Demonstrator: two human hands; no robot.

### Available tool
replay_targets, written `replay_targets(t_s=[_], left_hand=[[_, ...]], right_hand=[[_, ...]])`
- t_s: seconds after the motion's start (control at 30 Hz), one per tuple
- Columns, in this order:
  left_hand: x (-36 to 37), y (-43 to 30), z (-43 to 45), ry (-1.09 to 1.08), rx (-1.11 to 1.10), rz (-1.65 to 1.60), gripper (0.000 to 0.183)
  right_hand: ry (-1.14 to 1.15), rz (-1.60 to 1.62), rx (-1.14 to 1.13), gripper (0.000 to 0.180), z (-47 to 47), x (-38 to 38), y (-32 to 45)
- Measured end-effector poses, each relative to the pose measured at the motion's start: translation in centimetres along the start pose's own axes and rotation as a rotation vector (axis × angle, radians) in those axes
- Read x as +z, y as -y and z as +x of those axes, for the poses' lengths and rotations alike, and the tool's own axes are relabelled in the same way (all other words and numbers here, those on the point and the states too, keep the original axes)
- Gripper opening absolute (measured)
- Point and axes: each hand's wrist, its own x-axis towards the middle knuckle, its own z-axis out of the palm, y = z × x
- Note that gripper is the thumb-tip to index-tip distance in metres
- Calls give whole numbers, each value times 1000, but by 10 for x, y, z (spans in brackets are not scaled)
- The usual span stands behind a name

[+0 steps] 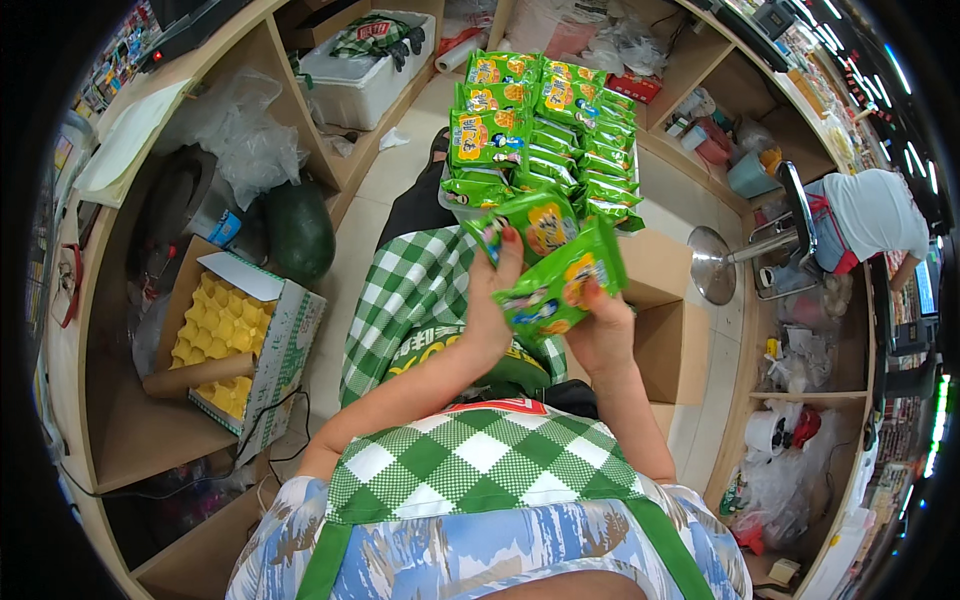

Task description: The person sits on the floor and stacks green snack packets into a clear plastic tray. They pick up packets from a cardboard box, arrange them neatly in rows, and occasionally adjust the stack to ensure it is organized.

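Note:
My left hand holds a green snack packet, its thumb pressed on the front. A second green snack packet is pinched in my right hand, tilted and overlapping the first. Both packets carry printed writing, a yellow patch and small cartoon figures. Just beyond my hands stands a pale container heaped with many of the same packets. Some packets lie flat on top; others stand on edge in rows. A green checked apron covers my front and lap.
An open cardboard box stands to my right. Left, a shelf holds a carton with yellow egg trays, a cardboard tube and a dark green watermelon. A foam box sits farther back. At right are a stool's round base and another person.

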Motion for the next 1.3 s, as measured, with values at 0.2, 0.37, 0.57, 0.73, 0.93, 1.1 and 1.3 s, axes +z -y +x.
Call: replay_targets(t_s=[0.2,0.37,0.57,0.73,0.93,1.1,1.3], left_hand=[[1,15,-13,286,438,543,66],[-10,11,-14,299,167,666,25],[0,-32,6,247,235,467,19],[12,-52,9,443,412,657,27],[3,-50,7,431,288,680,18],[-8,-41,15,366,58,492,12],[0,-42,8,178,845,1131,11]], right_hand=[[32,131,-95,51,0,-3,7],[-56,4,-352,47,1,-27,33],[67,-520,-390,37,-6,-32,58],[245,-1020,-406,32,-1,-11,54],[305,-1199,-485,34,2,4,55],[327,-1261,-477,35,3,2,51],[361,-1043,-404,39,9,-1,41]])
